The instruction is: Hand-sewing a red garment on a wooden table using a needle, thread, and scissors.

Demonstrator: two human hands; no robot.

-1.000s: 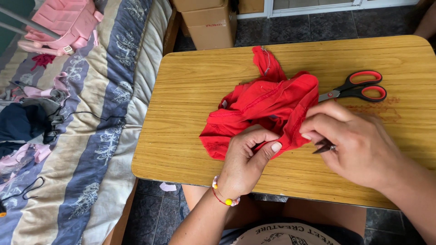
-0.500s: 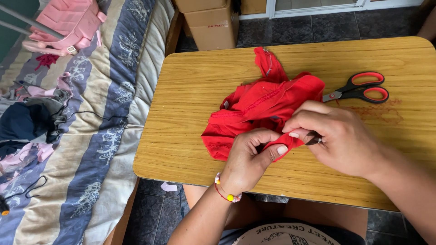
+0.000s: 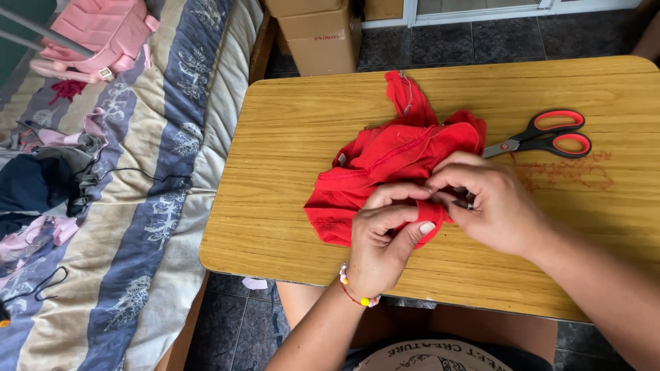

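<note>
A crumpled red garment (image 3: 388,158) lies in the middle of the wooden table (image 3: 289,137). My left hand (image 3: 385,240), with a beaded bracelet at the wrist, pinches the garment's near edge between thumb and fingers. My right hand (image 3: 491,203) meets it from the right, fingertips pressed to the same fold, and holds a small dark metal tool (image 3: 464,203) that is mostly hidden by the fingers. Red-handled scissors (image 3: 546,134) rest on the table just beyond my right hand, untouched.
A bed with a striped blanket (image 3: 137,206) runs along the table's left side, strewn with clothes, a cable and a pink bag (image 3: 96,31). Cardboard boxes (image 3: 320,31) stand on the tiled floor behind the table. Reddish marks stain the tabletop (image 3: 570,172) near the scissors.
My right hand has slid left off the table onto the garment and joined my left hand at the fold. The left hand has tightened its pinch. The scissors have stayed put.
</note>
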